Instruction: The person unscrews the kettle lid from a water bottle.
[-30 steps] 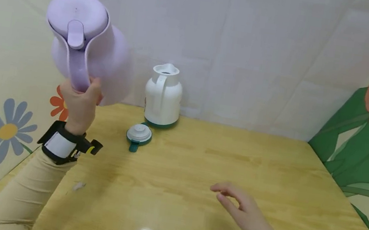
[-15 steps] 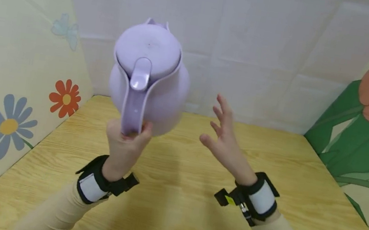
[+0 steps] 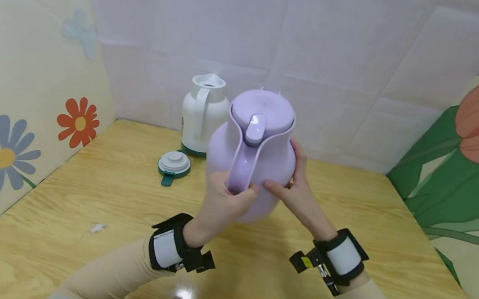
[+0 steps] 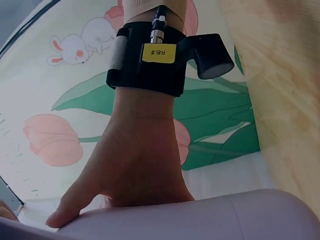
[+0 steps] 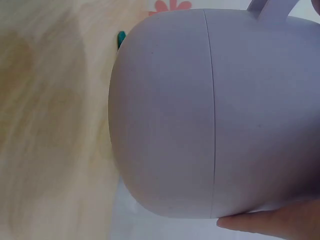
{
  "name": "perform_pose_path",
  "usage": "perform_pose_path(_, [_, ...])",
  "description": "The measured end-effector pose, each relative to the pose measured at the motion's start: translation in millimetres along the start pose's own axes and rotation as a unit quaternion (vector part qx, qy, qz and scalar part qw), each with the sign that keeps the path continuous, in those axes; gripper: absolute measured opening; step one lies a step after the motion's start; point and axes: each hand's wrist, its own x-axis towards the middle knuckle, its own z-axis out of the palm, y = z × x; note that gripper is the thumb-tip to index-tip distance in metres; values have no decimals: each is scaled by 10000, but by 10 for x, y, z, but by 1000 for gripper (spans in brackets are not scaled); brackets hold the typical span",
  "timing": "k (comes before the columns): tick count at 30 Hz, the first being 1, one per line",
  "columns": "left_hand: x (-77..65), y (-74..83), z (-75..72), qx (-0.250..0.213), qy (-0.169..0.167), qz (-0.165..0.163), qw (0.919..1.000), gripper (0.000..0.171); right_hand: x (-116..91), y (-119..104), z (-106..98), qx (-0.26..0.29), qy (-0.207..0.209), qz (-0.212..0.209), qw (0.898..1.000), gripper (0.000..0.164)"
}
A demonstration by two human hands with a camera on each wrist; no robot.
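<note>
White jug [image 3: 200,116]: my landmark, standing upright on the table [image 3: 351,201] with its mouth uncovered and handle side facing the person.
Lilac jug [image 3: 272,159]: in front of the white jug and off to its right, covering a bit of it in the head view. Long axis is roughly upright; can't really tell if the base clears the table.
Lilac handle [image 3: 242,168]: on the person's side, so it's right at the left hand, which makes that one the nearer hand. I'd say everything hinges on that.
Left hand [image 3: 224,202]: in front of the white jug, slightly right; fingers wrapped round the lower handle, no slack that I can see.
Right hand [image 3: 304,192]: further right of the white jug, thumb and fingers spread wide, cupping the lilac jug's side. Far fingertips are hidden, tbh.
Teal-rimmed lid [image 3: 174,162]: lying just in front of the white jug, slightly left.
</note>
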Motion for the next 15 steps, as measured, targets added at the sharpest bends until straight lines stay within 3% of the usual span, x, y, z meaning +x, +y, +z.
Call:
perform_pose_path(7, [-19, -88, 95, -16, -326, -966, 9948, 16, -86, 213, -67, -22, -316, 507, 9982, 86])
perform_pose_path(15, [-118, -217, 167, -317, -426, -1732, 9835, 17, -165, 386, -62, 38, -481, 815, 9955, 88])
